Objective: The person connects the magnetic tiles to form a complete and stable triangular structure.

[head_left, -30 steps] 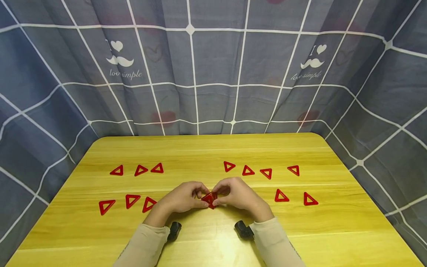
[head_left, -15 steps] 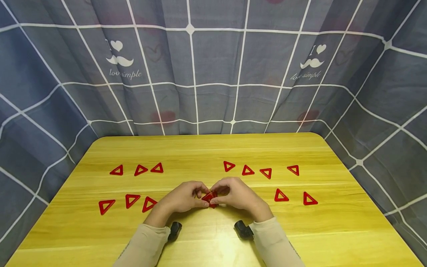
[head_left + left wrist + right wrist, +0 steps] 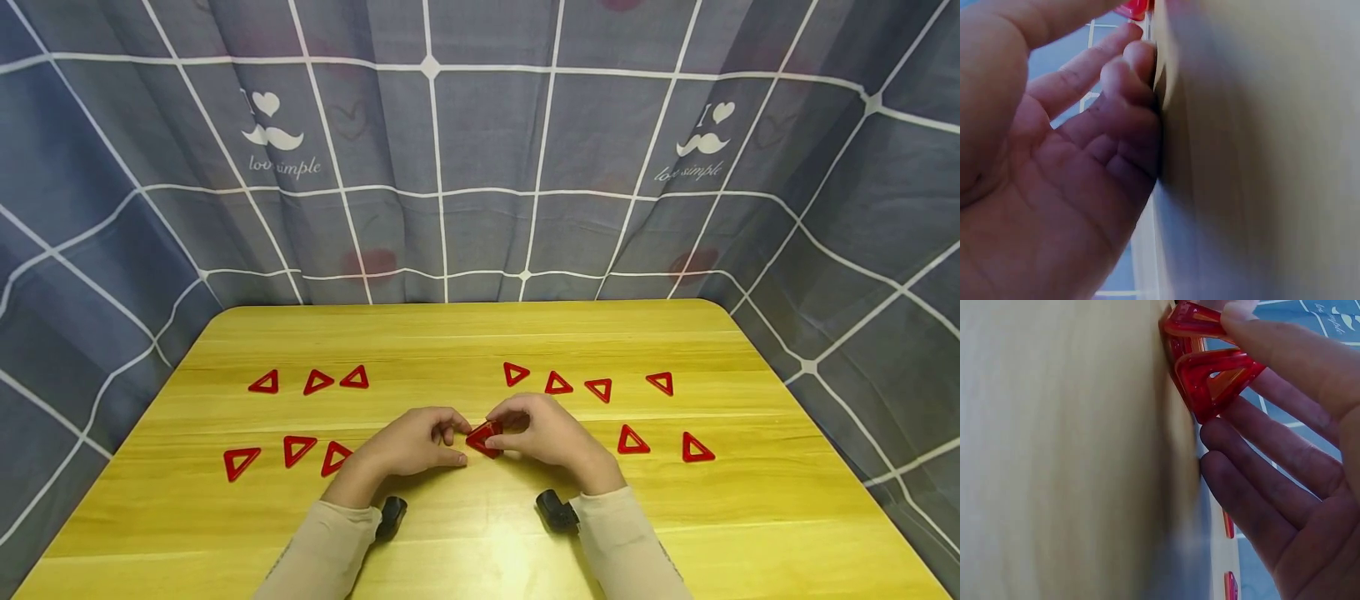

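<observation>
Red triangle cluster is pinched between thumb and fingers of the right hand. Left hand is right beside it at 9 o'clock, kinda loosely curved, holding nothing.

we see a grey-blue curtain with white grid lines and 2 moustache prints around 3 sides of a yellow, round-cornered wooden table; light glares on its near part.

Glare whitens the near tabletop; the 2 wrist views look dimmer, with soft shadows.
</observation>
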A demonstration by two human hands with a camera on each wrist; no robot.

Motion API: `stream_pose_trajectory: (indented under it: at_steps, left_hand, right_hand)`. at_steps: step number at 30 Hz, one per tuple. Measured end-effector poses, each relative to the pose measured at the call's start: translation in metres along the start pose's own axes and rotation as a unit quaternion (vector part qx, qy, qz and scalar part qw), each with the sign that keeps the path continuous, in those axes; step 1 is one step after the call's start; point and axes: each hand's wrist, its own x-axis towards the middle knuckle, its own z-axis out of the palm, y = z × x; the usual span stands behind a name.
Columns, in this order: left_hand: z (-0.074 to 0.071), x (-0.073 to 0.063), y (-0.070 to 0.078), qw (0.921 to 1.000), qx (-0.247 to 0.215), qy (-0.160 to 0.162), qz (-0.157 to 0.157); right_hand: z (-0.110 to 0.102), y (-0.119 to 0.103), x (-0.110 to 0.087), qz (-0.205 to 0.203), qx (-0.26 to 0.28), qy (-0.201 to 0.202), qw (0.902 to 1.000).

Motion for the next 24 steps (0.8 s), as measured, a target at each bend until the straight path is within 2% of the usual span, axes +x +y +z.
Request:
stream_pose_trajectory:
  at_steps: [8, 13, 19, 24]
  left_hand:
    - [-0.013, -0.006, -0.004, 0.9993, -0.021, -0.029, -0.002]
    - [-0.024, -0.011, -0.005, 0.9989, -0.035, -0.030, 0.001]
    - [-0.043, -0.023, -0.012, 0.9990, -0.043, 0.003, -0.007]
    - [-0.059, -0.041, -0.022, 0.9980, -0.042, 0.041, -0.023]
  right_hand:
    - [-0.008, 0.007, -0.004, 0.020, -0.025, 0.035, 0.9989]
    - [-0.014, 0.009, -0.006, 0.036, -0.043, 0.052, 0.9971]
    - [-0.018, 0.014, -0.009, 0.043, -0.035, 0.066, 0.9962]
    - [-0.018, 0.016, -0.010, 0.038, -0.025, 0.063, 0.9970]
